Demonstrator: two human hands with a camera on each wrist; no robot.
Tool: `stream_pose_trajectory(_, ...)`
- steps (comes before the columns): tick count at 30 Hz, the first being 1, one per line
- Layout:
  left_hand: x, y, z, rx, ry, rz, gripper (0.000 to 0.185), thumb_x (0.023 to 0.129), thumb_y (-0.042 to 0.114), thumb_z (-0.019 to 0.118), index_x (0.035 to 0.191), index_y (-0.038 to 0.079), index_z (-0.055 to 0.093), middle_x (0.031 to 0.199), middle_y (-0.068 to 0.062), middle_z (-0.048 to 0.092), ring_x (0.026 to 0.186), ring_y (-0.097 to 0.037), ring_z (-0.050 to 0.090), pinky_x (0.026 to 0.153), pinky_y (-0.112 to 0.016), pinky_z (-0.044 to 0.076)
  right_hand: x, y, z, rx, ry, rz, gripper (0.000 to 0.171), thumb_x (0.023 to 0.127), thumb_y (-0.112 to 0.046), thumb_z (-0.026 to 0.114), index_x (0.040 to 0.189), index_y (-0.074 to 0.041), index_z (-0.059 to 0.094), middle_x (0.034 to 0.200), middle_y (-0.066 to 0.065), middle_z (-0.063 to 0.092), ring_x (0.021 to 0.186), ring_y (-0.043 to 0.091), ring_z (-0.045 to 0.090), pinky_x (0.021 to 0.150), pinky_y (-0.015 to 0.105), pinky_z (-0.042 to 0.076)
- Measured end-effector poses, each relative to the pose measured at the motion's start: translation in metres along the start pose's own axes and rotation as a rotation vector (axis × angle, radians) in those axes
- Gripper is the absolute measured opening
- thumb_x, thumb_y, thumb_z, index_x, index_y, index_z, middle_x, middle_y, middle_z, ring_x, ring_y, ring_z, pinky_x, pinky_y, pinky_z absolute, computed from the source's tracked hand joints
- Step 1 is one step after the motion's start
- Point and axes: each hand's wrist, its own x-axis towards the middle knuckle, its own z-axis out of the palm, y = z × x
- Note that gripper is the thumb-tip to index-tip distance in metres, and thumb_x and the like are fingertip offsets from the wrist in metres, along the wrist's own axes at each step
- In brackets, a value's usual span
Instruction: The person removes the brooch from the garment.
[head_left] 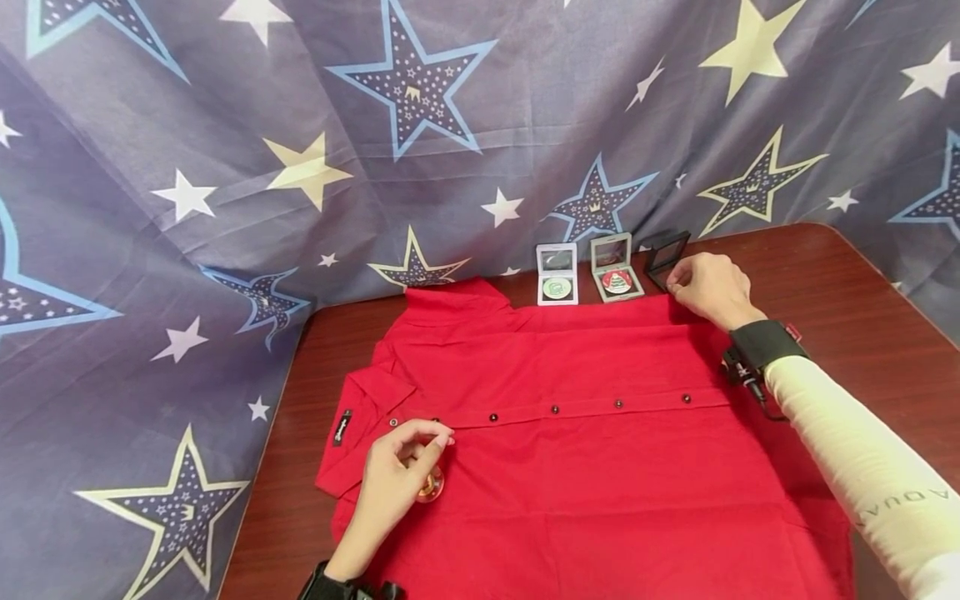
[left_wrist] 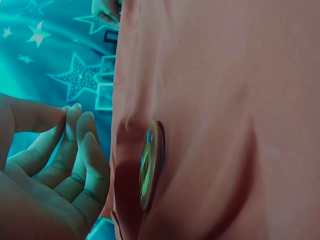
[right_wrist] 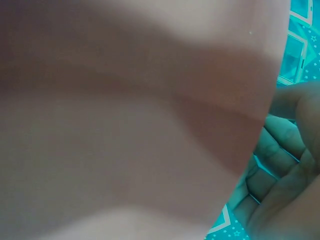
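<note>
A: Left hand point(head_left: 393, 479)?
B: Over the chest of the red shirt point(head_left: 600, 467), near the collar end. Fingers loosely curled, tips together, holding nothing. The left wrist view shows the fingers point(left_wrist: 82, 150) just off the round badge point(head_left: 430, 486), not touching it.
A: Badge where?
B: Flat on the shirt, just below the button placket point(head_left: 555, 410), right under the fingertips.
A: Right hand point(head_left: 708, 287)?
B: At the shirt's far hem edge, fingers bent down onto the fabric. Pinching it or only pressing it, cannot tell; the right wrist view is mostly blurred cloth.
A: Around it?
B: Black case point(head_left: 666, 255) just beside the knuckles, standing open. Then two more open cases along the hem: a grey case point(head_left: 617, 268) with a red-and-green badge, a white case point(head_left: 557, 275) with a green one. All on the brown table point(head_left: 840, 292), star-print cloth point(head_left: 420, 125) behind.
</note>
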Motion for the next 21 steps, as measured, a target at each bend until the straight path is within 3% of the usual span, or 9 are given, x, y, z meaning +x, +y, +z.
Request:
stream_pose_trajectory(7,0.000,0.004,-0.001,-0.036,-0.034,-0.056,0.011,0.097,0.015,0.074,0.103,0.006,0.075,0.085,-0.018,0.072,0.044,-0.029,0.054,0.037,-0.023,0.040,0.001,-0.001,0.003,0.009,-0.014,0.013,0.006,0.086,-0.018,0.074,0.088,-0.015,0.079,0.081,0.007,0.075,0.082,0.039,0.065,0.056,0.055,0.047)
stream_pose_trajectory(21,-0.002,-0.001,0.000,-0.016,-0.013,-0.043,0.010,0.096,0.012,0.073,0.105,0.008,0.075,0.091,-0.014,0.075,0.047,-0.026,0.056,0.037,-0.023,0.039,0.010,-0.007,0.013,-0.025,0.029,0.047,0.005,0.084,-0.019,0.078,0.081,-0.015,0.077,0.084,0.012,0.072,0.082,0.045,0.065,0.060,0.061,0.048)
